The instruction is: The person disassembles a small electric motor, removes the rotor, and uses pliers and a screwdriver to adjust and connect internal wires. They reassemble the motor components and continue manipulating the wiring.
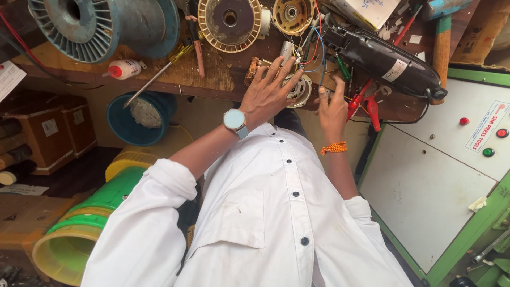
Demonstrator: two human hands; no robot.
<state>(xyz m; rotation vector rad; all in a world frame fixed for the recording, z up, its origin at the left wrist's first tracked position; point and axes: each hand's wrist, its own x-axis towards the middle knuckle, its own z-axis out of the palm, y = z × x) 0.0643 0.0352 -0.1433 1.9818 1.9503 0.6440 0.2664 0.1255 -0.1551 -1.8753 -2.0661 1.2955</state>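
At the upper middle of the frame, on the edge of a cluttered wooden workbench, your left hand lies flat with fingers spread wide over a small round motor part, pressing on it rather than gripping it. The metal disc peeks out just right of your fingers, toward the frame's centre-right, its flat face up. Your right hand rises just beside it, fingers loosely curled near a tangle of red, blue and white wires; whether it pinches one, you cannot tell from this view. The left hand is the nearer of the two, touching the part; the right stands a little apart, lower right of it. Both forearms reach straight up the frame from white sleeves, wrists level. A black elongated housing slants toward the upper right, and red-handled pliers lie right of your right hand.
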